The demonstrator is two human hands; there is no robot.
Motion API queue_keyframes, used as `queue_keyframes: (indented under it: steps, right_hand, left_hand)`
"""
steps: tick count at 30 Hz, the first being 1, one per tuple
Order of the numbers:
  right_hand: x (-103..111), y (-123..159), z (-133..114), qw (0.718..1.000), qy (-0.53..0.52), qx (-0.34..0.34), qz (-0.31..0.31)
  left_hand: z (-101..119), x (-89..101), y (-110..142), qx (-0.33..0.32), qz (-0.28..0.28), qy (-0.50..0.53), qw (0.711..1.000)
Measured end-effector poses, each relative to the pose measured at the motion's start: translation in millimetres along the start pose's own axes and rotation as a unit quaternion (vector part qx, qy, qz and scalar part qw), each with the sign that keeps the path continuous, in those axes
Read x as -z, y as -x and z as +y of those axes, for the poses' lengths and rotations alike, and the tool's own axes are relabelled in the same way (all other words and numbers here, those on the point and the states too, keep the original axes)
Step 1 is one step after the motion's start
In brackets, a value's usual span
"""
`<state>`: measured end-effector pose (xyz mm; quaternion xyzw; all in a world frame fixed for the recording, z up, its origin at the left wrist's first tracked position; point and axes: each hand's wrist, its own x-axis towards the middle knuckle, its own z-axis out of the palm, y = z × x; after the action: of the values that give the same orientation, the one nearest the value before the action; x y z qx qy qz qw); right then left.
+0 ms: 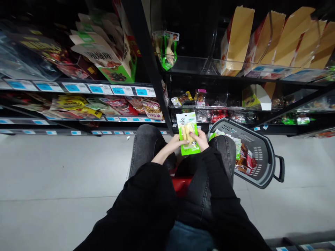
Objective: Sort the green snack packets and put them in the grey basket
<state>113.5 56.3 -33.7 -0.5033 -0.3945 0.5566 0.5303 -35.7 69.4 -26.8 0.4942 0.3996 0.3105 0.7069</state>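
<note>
I crouch in front of shop shelves, my knees in grey jeans below the view's centre. Both hands hold a green snack packet (187, 131) with pale yellow pieces showing through its clear window. My left hand (176, 143) grips its left edge, fingers curled over the front. My right hand (199, 138) grips its right edge, thumb on the front. Both sleeves are black.
A grey shopping basket (261, 167) with several packets inside stands on the floor by my right knee. Dark shelves (146, 62) with blue price tags carry snack bags and boxes. A similar green packet (167, 48) hangs higher up. The floor (52, 174) is pale grey tile.
</note>
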Motion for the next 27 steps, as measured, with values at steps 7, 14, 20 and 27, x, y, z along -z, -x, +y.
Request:
queue_keyframes:
  steps: [7,14,20,27]
  right_hand:
    - [-0.3,-5.5,7.5,0.995,0.084,0.046,0.002]
    - [1.0,-4.6,3.0,0.988,0.147,0.042,-0.016]
    - [5.7,-3.7,-1.7,0.983,0.173,0.03,-0.057]
    - [9.6,-1.9,-3.1,0.965,0.251,0.048,-0.058]
  left_hand:
    - [3.4,-0.9,-0.9,0.003,0.087,-0.119,0.989]
    - [1.5,-1.4,-1.4,-0.017,0.1,-0.125,0.987]
    - [0.4,-2.0,-0.8,-0.038,0.1,-0.144,0.984]
    - [1.3,-2.5,0.7,-0.024,0.113,-0.185,0.976]
